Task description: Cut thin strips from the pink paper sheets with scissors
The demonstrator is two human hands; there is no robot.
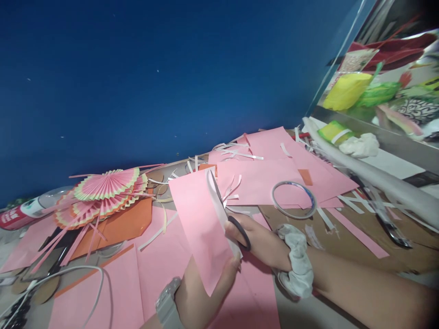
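Across the rear of your work area stands a blue wall [171, 82]. At your right, brown cardboard [343, 246] lies flat, with a white tube [377, 170] running diagonally near it. Loose pink sheets [257, 183] overlap in front of you and to your left. Pleated paper fans [109, 187] lie at far left, beside a bottle [27, 212] with a red and white label. The held pink sheet [195, 214] is raised at the centre, above the loose ones. Your left hand [222, 285] grips its lower right edge, fingers hidden behind. Your right hand [259, 237] is closed around scissors [244, 233] at that edge; you cannot tell how far the blades are apart. A tape roll [313, 201] overlaps pink paper and cardboard. Narrow white strips [254, 157] are scattered beyond.
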